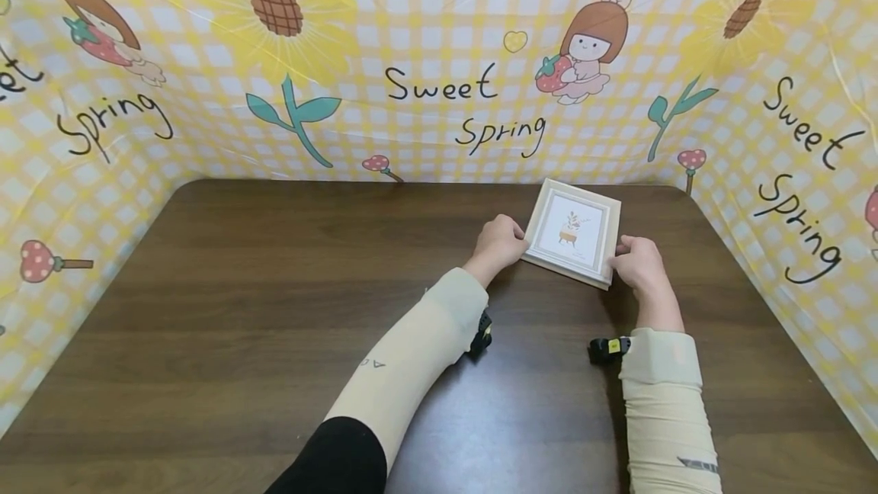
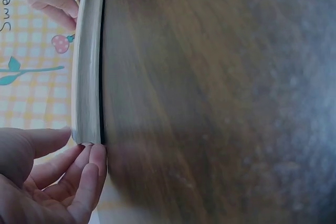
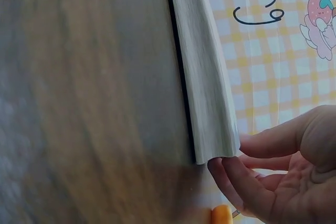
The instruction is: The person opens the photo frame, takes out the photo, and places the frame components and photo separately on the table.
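Note:
A cream picture frame (image 1: 571,231) with a small potted-plant print lies face up at the far right of the table, turned slightly clockwise. My left hand (image 1: 501,242) grips its left side near the front corner, thumb on top and fingers underneath. On the opposite side, my right hand (image 1: 639,261) pinches the front right corner the same way. The left wrist view shows the frame's grooved front edge (image 2: 88,66) close over the wood, with a dark line beneath it. That edge (image 3: 205,72) also runs up from the fingers in the right wrist view.
The brown wooden table (image 1: 274,311) carries the frame near its back edge. A yellow checked cloth (image 1: 439,29) with flowers and lettering hangs behind and along both sides. Black wrist cameras sit on both sleeves. A small orange piece (image 3: 221,214) shows beyond the right fingers.

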{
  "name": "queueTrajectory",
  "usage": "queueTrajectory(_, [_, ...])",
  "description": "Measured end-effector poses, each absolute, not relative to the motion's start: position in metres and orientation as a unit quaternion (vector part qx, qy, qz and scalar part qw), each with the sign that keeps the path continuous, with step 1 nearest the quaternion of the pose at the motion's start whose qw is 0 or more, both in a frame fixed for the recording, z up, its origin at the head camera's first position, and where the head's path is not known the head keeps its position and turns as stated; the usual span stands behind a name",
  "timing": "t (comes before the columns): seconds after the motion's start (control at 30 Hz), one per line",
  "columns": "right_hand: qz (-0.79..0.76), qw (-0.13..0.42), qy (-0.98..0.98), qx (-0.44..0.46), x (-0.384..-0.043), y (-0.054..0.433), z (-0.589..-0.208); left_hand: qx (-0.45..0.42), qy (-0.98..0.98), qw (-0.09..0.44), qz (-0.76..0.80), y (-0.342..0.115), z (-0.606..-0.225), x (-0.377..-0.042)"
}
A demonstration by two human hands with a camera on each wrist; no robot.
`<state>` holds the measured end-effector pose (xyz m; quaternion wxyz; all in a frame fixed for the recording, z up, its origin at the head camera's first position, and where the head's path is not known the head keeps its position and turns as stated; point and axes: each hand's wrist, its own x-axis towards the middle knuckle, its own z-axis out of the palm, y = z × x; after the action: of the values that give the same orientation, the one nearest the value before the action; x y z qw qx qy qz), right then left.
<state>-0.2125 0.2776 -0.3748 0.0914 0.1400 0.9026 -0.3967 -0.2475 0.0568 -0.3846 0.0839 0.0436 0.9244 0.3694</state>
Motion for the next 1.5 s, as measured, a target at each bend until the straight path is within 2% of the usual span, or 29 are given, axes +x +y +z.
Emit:
queueTrajectory(0.4, [-0.386,0.109,0.910,0.104,-0.213,0.278,-0.376,0.036,0.923,0.093,0.372,0.050,-0.383,-0.248])
queueTrajectory(0.77, [-0.401,0.105,0.907,0.076,-0.212,0.276,-0.376,-0.006,0.874,0.169,0.456,0.037,-0.381,-0.251])
queueTrajectory(1.0, [-0.407,0.119,0.903,0.073,-0.212,0.270,-0.374,-0.029,0.846,0.198,0.494,0.030,-0.382,-0.251])
queueTrajectory(1.23, [-0.403,0.118,0.906,0.054,-0.212,0.265,-0.372,-0.031,0.847,0.205,0.488,0.023,-0.381,-0.248])
queueTrajectory(1.5, [-0.380,0.115,0.917,0.047,-0.213,0.254,-0.376,-0.012,0.881,0.188,0.434,0.012,-0.378,-0.239])
